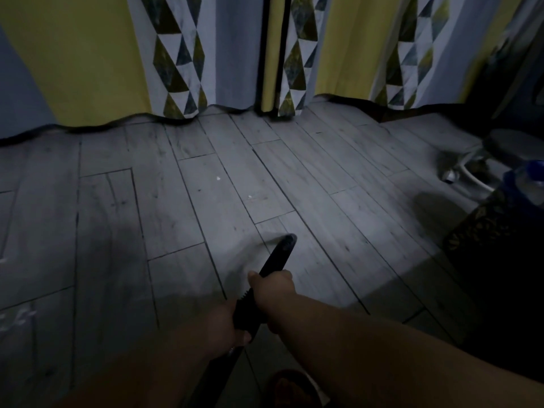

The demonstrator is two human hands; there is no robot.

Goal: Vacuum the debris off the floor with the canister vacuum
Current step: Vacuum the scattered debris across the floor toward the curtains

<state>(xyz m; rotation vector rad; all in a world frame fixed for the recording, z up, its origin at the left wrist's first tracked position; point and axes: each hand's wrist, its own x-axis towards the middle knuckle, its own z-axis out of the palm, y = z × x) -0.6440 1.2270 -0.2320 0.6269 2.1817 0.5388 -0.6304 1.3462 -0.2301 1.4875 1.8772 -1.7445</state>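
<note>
Both hands are wrapped tight round the black vacuum tube (276, 257). The right hand (272, 290) is in front and the left hand (226, 323) is just behind it. The tube's tip is down low at the middle of the floor (103, 231), and I can't tell if it touches. It points to the far edge, where the curtains (88, 54) hang. The vacuum's big body is not in sight.

What could go wrong? The room is dark and the bits are tiny, so the tip might slide right past them. If it is pushed too far, it might suck up a curtain hem. The bottle (530, 184) by the right edge might get knocked.

I count two white bits (218, 178), one tube, two hands and one bottle
</note>
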